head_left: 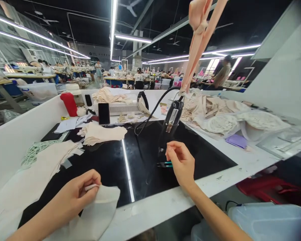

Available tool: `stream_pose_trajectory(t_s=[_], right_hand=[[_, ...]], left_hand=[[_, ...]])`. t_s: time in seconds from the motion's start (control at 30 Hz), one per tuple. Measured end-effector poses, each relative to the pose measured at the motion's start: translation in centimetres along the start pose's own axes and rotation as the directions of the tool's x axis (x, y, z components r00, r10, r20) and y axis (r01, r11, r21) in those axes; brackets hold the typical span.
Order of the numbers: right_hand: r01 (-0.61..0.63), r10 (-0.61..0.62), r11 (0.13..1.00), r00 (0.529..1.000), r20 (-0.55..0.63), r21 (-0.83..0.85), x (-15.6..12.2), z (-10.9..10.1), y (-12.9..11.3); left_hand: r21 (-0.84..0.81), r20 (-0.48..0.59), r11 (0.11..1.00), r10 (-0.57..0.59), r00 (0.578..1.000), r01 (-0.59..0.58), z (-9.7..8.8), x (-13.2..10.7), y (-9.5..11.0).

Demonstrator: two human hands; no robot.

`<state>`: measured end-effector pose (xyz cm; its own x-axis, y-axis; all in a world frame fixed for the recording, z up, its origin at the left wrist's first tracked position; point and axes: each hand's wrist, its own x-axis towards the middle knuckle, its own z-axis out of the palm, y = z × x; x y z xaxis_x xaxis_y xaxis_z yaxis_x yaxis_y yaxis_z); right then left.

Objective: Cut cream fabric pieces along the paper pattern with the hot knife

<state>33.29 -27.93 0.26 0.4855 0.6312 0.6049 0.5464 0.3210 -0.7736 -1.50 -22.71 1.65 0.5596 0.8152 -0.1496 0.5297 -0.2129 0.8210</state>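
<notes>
Peach strap (196, 47) cut off above; green-handled snips (164, 164) partly hidden by right hand (182, 164)

On the table (230, 170), the panel (153, 187) carries a fabric stack (102, 133) toward its far left, with a phone (104, 113) just behind. A longer fabric pile (37, 170) lies further left — nearer the person. Snips (163, 164) lie beside the right hand (182, 164); beyond hangs a tool (174, 115) (below a knotted band (190, 63)) — garment parts (215, 108) heap to its right.
</notes>
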Motion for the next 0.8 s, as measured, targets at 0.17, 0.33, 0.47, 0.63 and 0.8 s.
stream_pose_trajectory(t_s=[0.17,0.33,0.47,0.63,0.8], right_hand=[[-0.061,0.069,0.974,0.997,0.028,-0.219,1.0,-4.4,3.6],[-0.013,0.08,0.957,0.972,0.219,-0.289,0.9,-7.5,7.3],[0.143,0.101,0.903,0.846,0.524,-0.406,-0.1,-7.8,9.8],[0.174,0.136,0.881,0.797,0.589,-0.44,-0.7,-7.1,9.1],[0.078,0.194,0.887,0.83,0.523,-0.455,-1.1,-6.5,6.4]], left_hand=[[-0.177,0.099,0.971,-0.143,0.985,0.159,1.1,1.3,-0.2],[-0.209,0.106,0.948,-0.221,0.97,0.239,2.0,1.6,1.5],[-0.23,0.079,0.938,-0.248,0.966,0.259,2.5,1.0,2.5],[-0.231,0.075,0.94,-0.242,0.967,0.253,2.7,0.8,2.5],[-0.236,0.222,0.948,-0.161,0.962,0.213,3.0,1.4,0.8]])
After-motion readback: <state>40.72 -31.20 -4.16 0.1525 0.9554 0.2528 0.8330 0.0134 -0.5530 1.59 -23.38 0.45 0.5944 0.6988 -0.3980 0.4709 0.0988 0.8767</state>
